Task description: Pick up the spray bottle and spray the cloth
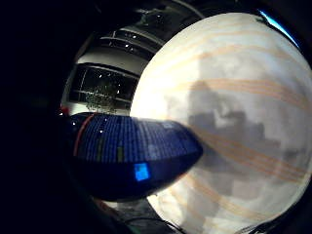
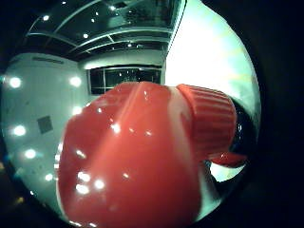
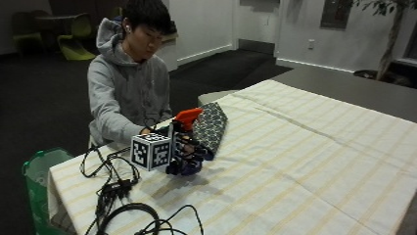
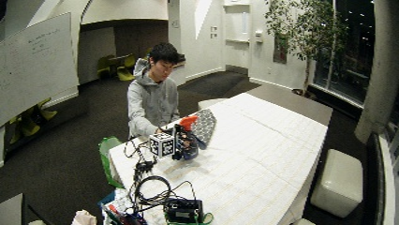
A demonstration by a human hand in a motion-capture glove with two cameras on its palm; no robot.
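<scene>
Outside cam looks across the worktop (image 3: 312, 161) at the seated person; the wide one sits farther back and higher. Both palm cams are right up against the spray bottle (image 2: 142, 156), sharing the striped worktop.

Most of the surface (image 3: 312, 161) toward its far edge and right side lies open. Near the person's edge, the patterned cloth (image 3: 210, 128) stands just behind the spray bottle (image 3: 185, 142), and black cables (image 3: 124, 196) crowd the near-left corner.
</scene>
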